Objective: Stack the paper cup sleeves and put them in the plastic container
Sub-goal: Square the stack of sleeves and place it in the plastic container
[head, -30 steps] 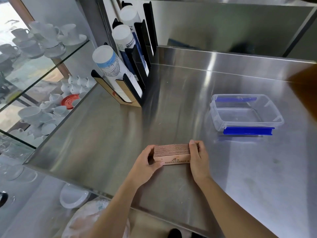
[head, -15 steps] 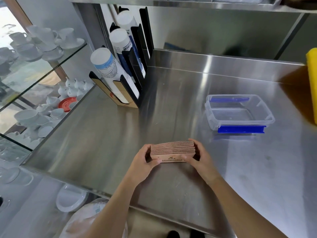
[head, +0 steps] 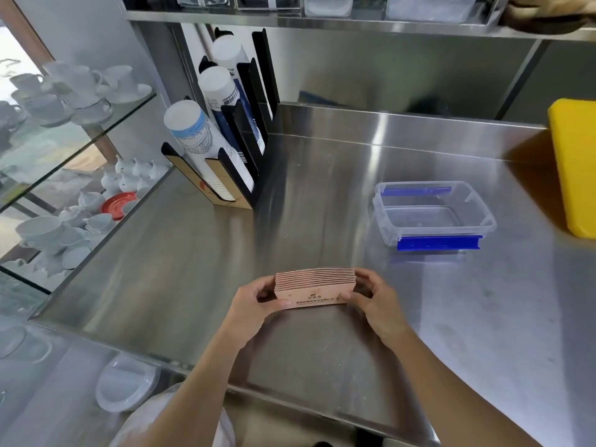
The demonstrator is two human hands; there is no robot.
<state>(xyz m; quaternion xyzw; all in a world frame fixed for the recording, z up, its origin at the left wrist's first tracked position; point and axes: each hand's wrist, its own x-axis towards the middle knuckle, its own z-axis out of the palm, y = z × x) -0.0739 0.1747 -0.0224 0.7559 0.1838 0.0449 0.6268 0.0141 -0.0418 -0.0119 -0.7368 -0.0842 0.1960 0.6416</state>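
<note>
A neat stack of brown paper cup sleeves [head: 314, 287] stands on edge just above the steel counter, near its front. My left hand [head: 254, 306] grips the stack's left end and my right hand [head: 375, 303] grips its right end. The clear plastic container [head: 433, 214], with blue clips and no lid, sits empty on the counter to the right and farther back, well apart from both hands.
A black cup dispenser [head: 232, 150] with tilted paper cup stacks stands at the back left. A yellow block [head: 575, 166] stands at the right edge. Glass shelves with white cups [head: 64, 91] lie left of the steel counter [head: 322, 195]. A shelf runs overhead.
Both hands have squared the stack, shifted their grip to its ends and lifted it slightly. The camera has tilted up, bringing the yellow block and overhead shelf into view.
</note>
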